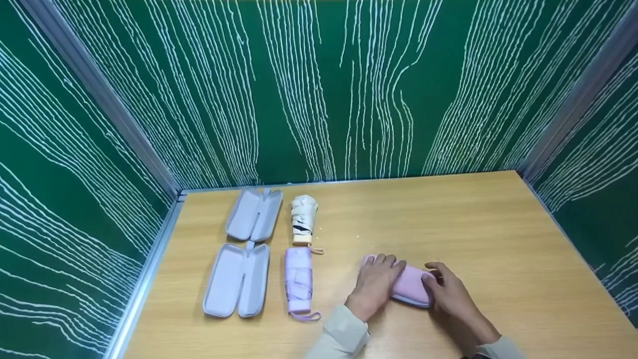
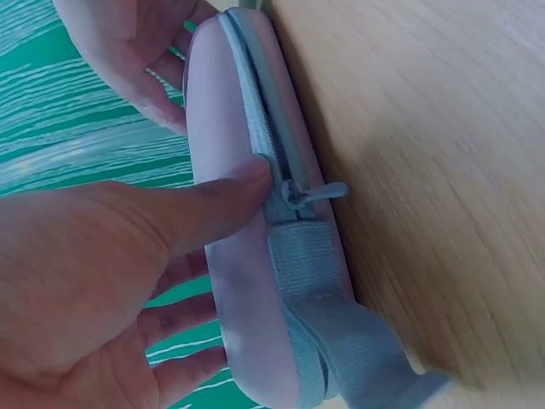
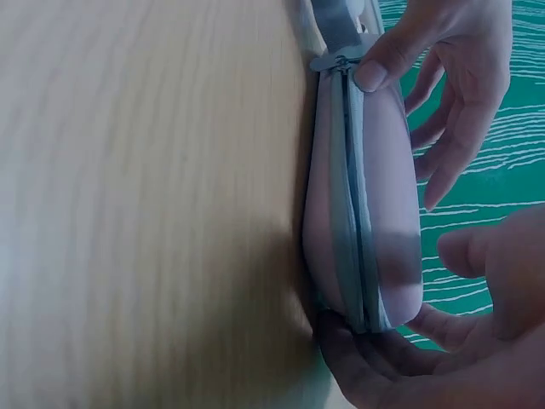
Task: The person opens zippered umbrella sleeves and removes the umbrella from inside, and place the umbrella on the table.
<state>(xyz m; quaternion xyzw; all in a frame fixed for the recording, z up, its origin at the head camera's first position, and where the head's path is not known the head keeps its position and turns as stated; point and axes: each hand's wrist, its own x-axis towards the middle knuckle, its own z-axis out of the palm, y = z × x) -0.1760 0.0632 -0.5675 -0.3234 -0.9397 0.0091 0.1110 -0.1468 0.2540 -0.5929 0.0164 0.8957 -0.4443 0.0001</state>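
Note:
A pink zip case (image 1: 411, 285) with a grey zipper lies on the table, its lid down. My left hand (image 1: 375, 281) holds it at the left part, fingers over the top. In the left wrist view the left thumb (image 2: 243, 183) presses the front seam beside the zipper pull (image 2: 319, 193) and a grey strap (image 2: 341, 336). A dark gap shows between the zipper tapes (image 3: 353, 187) in the right wrist view. Round the case's right end lies my right hand (image 1: 451, 294), fingers touching the end low down, thumb apart from the top.
To the left, two grey cases (image 1: 229, 279) lie unfolded, one behind the other. Beside them are a folded white umbrella (image 1: 303, 217) and a folded purple umbrella (image 1: 299, 279) with a wrist loop. Green walls (image 1: 349, 124) with white lines surround the wooden table (image 1: 448, 214).

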